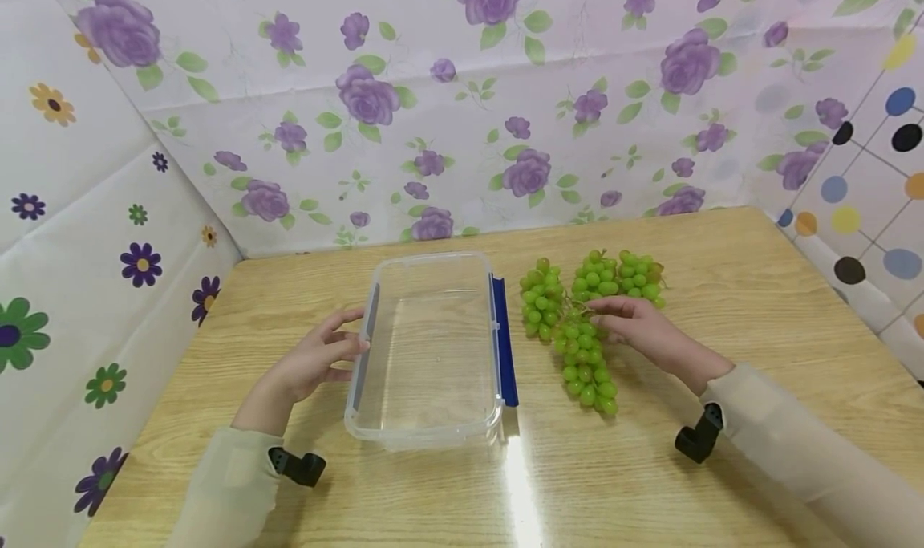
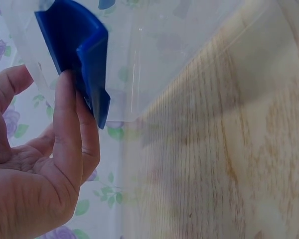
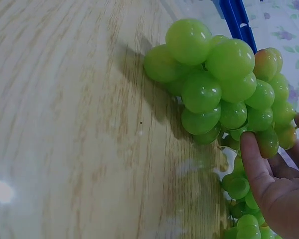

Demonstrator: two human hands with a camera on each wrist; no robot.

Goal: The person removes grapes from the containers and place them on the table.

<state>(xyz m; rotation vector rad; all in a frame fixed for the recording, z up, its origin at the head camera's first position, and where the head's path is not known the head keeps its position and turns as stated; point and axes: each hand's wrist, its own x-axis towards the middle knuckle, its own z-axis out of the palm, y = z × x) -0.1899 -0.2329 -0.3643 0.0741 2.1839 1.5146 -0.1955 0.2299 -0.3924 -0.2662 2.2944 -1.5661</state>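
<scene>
**Two hands, a clear box and green grapes on a wooden surface**

A person's two bare hands work over a light wooden surface [image 1: 722,291], seen from above. The surface is walled on three sides by white sheets printed with flowers and dots.

Near the middle of the surface, a little toward the back edge, stands a clear plastic container [image 1: 429,347], long and shallow, with nothing inside it. A blue latch [image 1: 503,339] runs along its right side, and a second latch sits on its left side.

The left hand [image 1: 318,359] rests at the container's left side. Its fingers are nearly straight and relaxed, the fingertips touching the left latch — the left wrist view shows a finger [image 2: 70,124] lying flat against the blue plastic [image 2: 79,55], not curled round it.

Just right of the container, toward the back edge, lies a bunch of green grapes [image 1: 585,323], spread in several clusters, one trailing toward the front edge. The grapes lie apart from the container, on the bare surface.

The right hand [image 1: 635,327] lies on the middle of the bunch, fingers pointing left. In the right wrist view its fingers [image 3: 254,164] press into the grapes [image 3: 224,84] — whether they pinch a stem cannot be told.

A small black camera mount shows at each wrist, below pale sleeves.
</scene>
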